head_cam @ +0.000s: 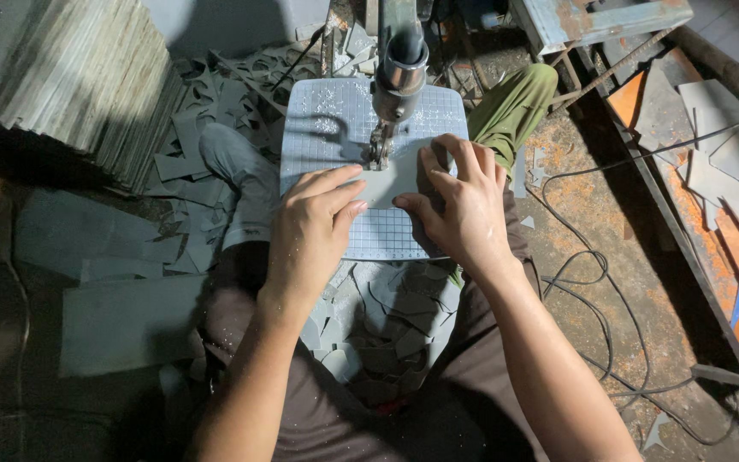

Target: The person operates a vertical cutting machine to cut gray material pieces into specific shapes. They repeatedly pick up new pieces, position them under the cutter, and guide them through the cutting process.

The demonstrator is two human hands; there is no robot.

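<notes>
Between hands (387,222), sheet's near edge (395,255).

A grey sheet (387,184) is pressed flat on the gridded table (335,120) by both hands, left hand (314,227) and right hand (464,201), beside the saw blade (380,145)

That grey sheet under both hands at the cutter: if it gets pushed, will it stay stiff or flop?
The grey sheet lies flat under the left hand and right hand, so it probably stays fairly stiff. It looks thin, so likely light. Curled grey offcuts in the lap suggest it bends under force.
</notes>
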